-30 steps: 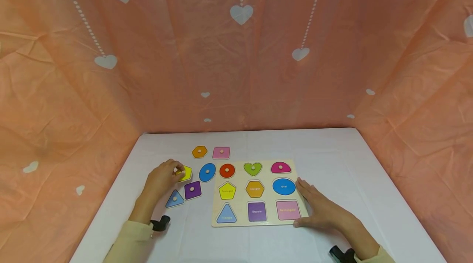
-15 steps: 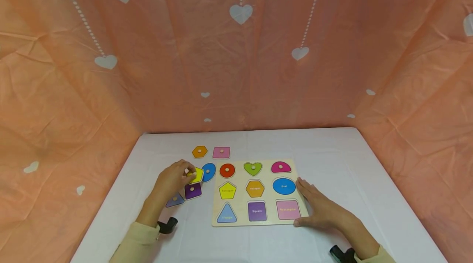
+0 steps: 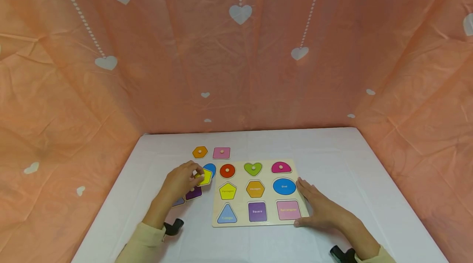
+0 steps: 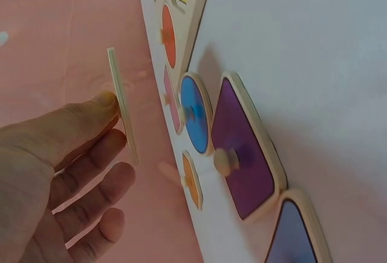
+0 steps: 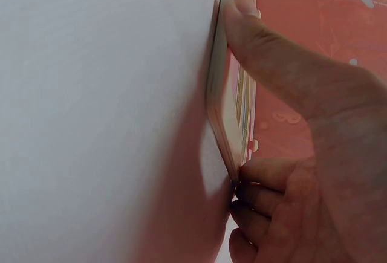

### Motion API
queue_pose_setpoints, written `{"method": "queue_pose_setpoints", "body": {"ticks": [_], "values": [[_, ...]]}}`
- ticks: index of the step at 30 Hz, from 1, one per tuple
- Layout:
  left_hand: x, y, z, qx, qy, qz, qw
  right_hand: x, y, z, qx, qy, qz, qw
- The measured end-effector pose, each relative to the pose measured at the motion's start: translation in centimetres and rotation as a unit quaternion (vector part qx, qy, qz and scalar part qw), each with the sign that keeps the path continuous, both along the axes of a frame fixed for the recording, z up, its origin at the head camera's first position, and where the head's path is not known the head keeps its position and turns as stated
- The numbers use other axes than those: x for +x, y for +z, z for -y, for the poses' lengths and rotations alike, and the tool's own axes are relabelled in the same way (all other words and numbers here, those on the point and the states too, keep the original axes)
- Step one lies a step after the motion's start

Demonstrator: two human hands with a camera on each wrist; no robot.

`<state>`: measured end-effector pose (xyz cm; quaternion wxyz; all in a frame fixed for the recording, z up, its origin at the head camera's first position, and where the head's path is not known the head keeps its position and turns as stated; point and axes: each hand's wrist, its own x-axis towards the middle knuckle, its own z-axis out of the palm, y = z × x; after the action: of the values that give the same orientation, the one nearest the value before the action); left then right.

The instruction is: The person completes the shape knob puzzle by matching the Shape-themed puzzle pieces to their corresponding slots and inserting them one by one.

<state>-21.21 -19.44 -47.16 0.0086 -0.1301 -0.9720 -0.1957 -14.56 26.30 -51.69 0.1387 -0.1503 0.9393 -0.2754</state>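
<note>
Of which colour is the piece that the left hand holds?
The piece in the left hand is yellow; this shows best in the head view.

We are looking at creased orange sheeting (image 3: 207, 57), printed with pale hearts (image 3: 240, 14), that is enclosing a white surface (image 3: 347, 168) on three sides.

1. Left sleeve (image 3: 142, 239): pale yellow-beige cloth, plain, lightly creased; head view, 7 o'clock.
2. Right sleeve (image 3: 376, 255): same pale colour; mostly cropped, between 4 and 5 o'clock.
3. Left wrist camera (image 3: 174, 227): black, stubby, rounded end, beside cuff.
4. Right wrist camera (image 3: 343, 254): black, short forked outline, 5 o'clock.
5. Fingers (image 4: 118, 180): bare, rounded tips.
</note>
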Motion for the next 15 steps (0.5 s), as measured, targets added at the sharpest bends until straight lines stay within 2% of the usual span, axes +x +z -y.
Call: {"method": "queue_pose_setpoints", "body": {"ticks": [10,15], "values": [[0.6,-0.6,-1.9,-0.028,-0.05,-0.042,0.9975,0.1,0.1,0.1,0.004,-0.006,0.006,1.0],[0.7,-0.9,-3.0,-0.028,-0.064,-0.033,0.997,0.1,0.1,0.1,0.004,-0.005,0.007,1.0]]}}
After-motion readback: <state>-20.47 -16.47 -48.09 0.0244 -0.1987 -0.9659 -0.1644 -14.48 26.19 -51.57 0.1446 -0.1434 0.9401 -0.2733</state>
